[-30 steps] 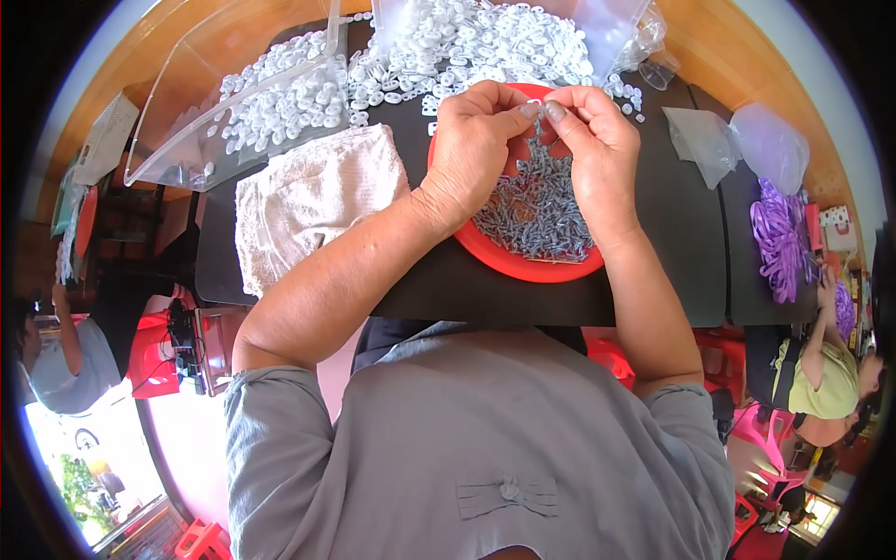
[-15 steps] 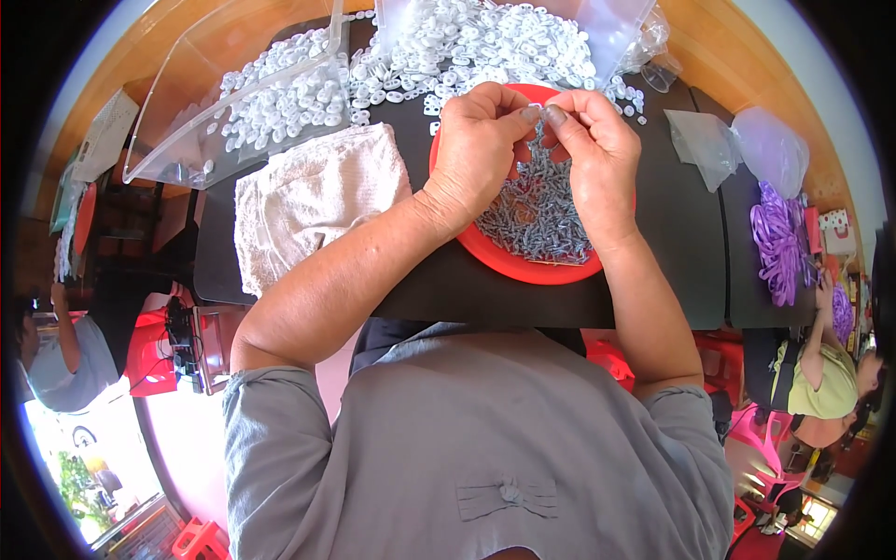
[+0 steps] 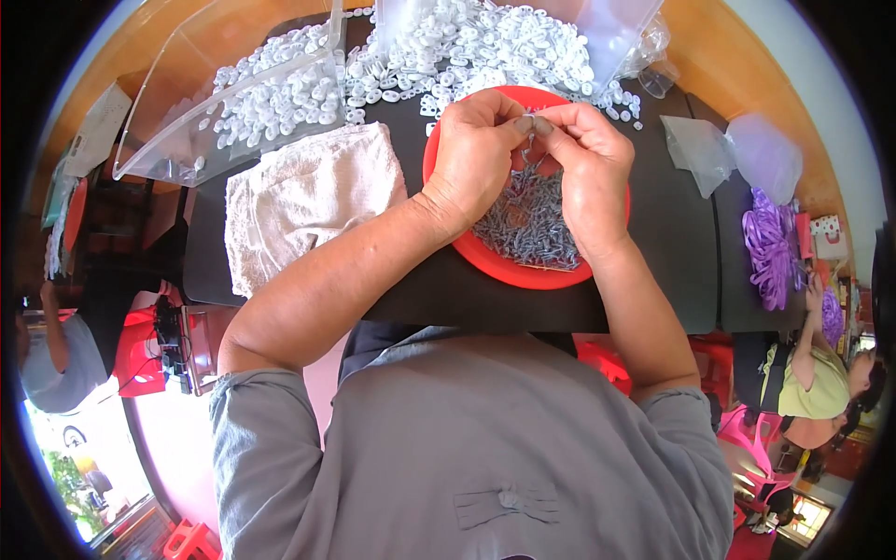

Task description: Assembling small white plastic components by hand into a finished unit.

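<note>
My left hand (image 3: 467, 154) and my right hand (image 3: 594, 166) meet over a red basin (image 3: 519, 276), thumbs and forefingers pinched tip to tip. A whitish bit shows between the fingertips, mostly hidden by them, and a thin grey piece seems to hang just below. Inside the basin lies a heap of small grey metal-looking pieces (image 3: 523, 229), too small to tell their exact kind. Beyond the hands, many small white oval pieces with holes (image 3: 485, 47) are spilled across the dark table (image 3: 672, 252).
A folded pale towel (image 3: 313, 201) lies left of the basin. Behind it a clear plastic bin (image 3: 163, 131) holds more white pieces. Clear plastic bags (image 3: 765, 154) and a bundle of purple ribbon (image 3: 771, 247) are at the right. Other people (image 3: 821, 373) sit at both sides.
The whole view has shifted slightly, with the table things a little further left. Both hands stay pinched together over the basin, their fingertips now closer together.
</note>
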Demonstrator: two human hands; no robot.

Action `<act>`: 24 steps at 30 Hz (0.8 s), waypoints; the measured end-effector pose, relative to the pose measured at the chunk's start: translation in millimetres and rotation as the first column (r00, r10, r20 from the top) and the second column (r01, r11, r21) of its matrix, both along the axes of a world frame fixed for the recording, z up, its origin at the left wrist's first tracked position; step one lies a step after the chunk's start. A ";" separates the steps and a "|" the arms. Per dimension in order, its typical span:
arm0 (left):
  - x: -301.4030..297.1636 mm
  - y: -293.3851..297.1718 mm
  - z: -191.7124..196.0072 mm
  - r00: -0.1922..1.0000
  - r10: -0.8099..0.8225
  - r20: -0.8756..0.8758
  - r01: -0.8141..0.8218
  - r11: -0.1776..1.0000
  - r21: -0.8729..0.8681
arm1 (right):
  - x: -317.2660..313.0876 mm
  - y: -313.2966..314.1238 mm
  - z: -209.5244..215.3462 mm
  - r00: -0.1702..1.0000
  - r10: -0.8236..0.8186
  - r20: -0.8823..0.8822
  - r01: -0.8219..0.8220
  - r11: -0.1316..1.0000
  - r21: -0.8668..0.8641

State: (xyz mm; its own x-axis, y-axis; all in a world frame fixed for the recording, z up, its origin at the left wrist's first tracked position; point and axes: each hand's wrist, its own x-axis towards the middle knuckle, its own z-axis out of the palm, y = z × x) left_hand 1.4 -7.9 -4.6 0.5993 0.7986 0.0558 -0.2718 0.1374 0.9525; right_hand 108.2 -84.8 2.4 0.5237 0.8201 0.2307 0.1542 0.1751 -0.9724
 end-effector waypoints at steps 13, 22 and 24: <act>0.3 2.8 -2.7 0.998 0.048 -0.047 -0.048 0.999 -0.010 | 115.4 105.7 -7.0 0.609 0.069 0.790 0.249 0.929 -0.273; -3.4 4.7 -0.4 0.995 0.061 -0.079 -0.061 0.998 0.002 | 107.0 118.4 -6.3 0.510 0.248 0.824 0.226 0.886 -0.406; -3.4 4.3 1.8 0.994 0.060 -0.087 -0.061 0.998 -0.015 | 109.9 120.5 -10.4 0.500 0.232 0.834 0.224 0.896 -0.384</act>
